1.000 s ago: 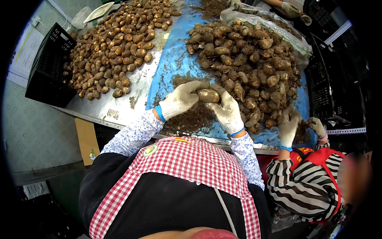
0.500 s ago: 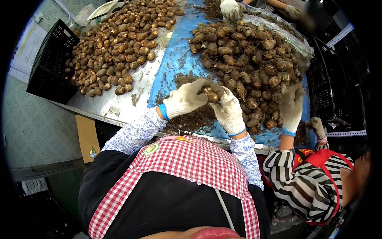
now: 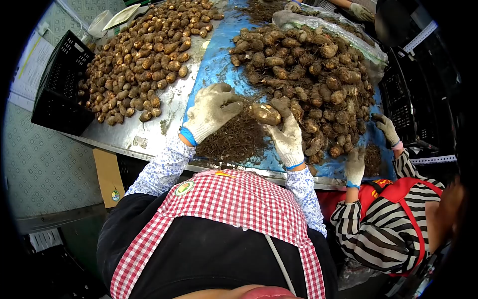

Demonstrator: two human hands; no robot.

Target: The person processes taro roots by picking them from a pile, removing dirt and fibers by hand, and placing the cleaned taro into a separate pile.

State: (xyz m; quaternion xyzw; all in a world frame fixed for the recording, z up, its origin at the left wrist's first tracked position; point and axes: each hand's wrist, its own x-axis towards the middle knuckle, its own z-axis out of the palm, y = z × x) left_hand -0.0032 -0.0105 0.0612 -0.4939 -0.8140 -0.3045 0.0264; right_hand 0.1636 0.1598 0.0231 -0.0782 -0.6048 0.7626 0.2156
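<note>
Brown tuber (image 3: 265, 114), one end hidden by the right hand (image 3: 287, 135) gripping it; left hand (image 3: 211, 112) spread nearby.

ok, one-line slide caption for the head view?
Gloved right hand holds a tuber near a rooty pile, left hand open and apart.
</note>
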